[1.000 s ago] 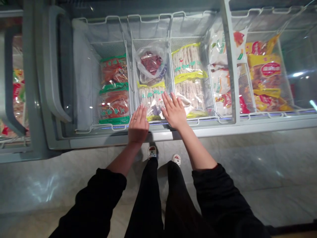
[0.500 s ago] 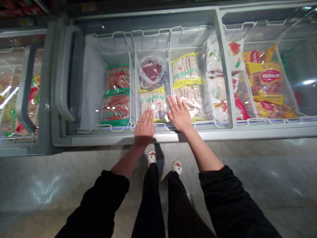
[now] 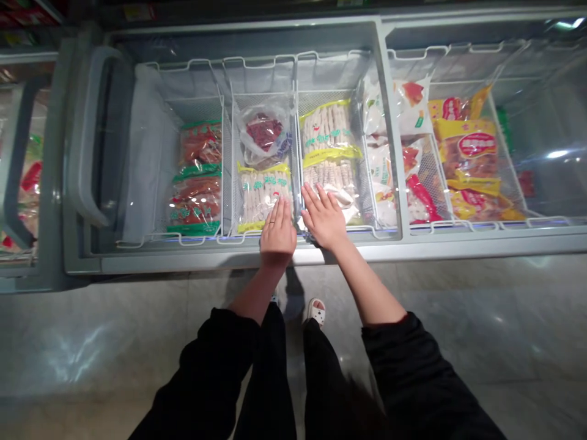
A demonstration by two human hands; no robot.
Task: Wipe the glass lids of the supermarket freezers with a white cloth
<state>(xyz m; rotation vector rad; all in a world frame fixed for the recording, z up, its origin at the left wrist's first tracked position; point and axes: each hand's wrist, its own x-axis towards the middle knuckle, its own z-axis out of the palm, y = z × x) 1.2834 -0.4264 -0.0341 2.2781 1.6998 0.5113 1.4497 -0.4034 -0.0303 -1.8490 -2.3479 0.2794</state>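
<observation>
Both hands lie palm down at the front of a chest freezer's clear sliding lid (image 3: 389, 128). My left hand (image 3: 279, 233), a ring on one finger, has its fingers stretched out close together over the front right of a yellow-edged bag of pale sticks (image 3: 257, 194). Spread a little wider, the fingers of my right hand (image 3: 324, 219) rest beside it, over the divider and the front of the adjoining basket. A larger yellow-edged bag of pale food (image 3: 328, 128) and a white crumpled wrapper (image 3: 352, 214) show beyond them. Neither hand holds anything.
A clear bag of dark red food (image 3: 265, 131) sits behind the sticks. Green-edged packs (image 3: 196, 201) lie to the left, yellow packs (image 3: 474, 150) and white bags (image 3: 415, 104) to the right. A grey lid handle (image 3: 89, 140) stands at the left; tiled floor (image 3: 137, 342) lies below.
The freezer and its packs have shifted left in the picture. My left hand has moved right across the lid, closer to my right hand. Both hands stay flat.
</observation>
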